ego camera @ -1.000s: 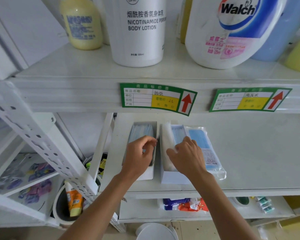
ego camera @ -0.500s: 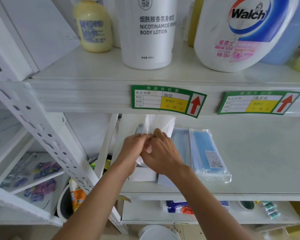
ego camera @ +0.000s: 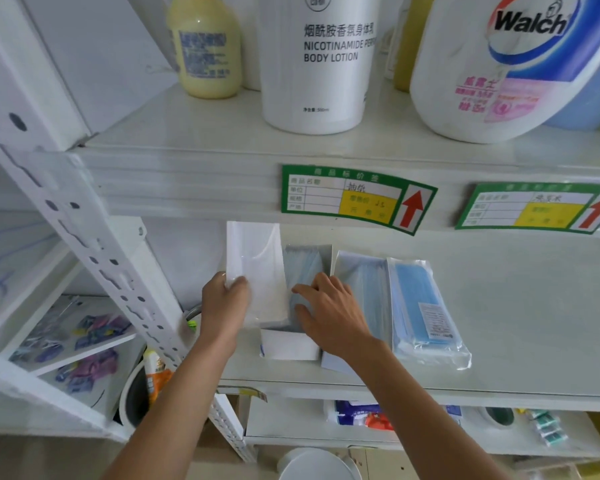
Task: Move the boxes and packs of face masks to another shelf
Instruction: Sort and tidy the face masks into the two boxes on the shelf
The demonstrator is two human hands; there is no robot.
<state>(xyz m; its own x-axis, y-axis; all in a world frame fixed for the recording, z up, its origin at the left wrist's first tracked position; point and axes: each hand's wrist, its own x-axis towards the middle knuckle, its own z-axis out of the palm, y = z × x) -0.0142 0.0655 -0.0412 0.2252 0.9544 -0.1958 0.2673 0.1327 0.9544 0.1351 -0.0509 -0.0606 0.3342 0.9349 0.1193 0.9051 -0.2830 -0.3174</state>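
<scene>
Head view: left hand [ego camera: 224, 303] grip pinched on clear mask pack [ego camera: 257, 271], lifted above open mask box [ego camera: 297, 306] on middle shelf [ego camera: 499, 306]; right hand [ego camera: 329, 306] fingers spread, pressing box contents, holding nothing; pack looks light, floppy, slippery; take by edge w/ thumb+fingers.

Two open mask boxes [ego camera: 305, 271] [ego camera: 361, 289], one sealed mask pack [ego camera: 426, 306], two price tags [ego camera: 357, 199] [ego camera: 537, 209], two hands [ego camera: 224, 303] [ego camera: 329, 306].
</scene>
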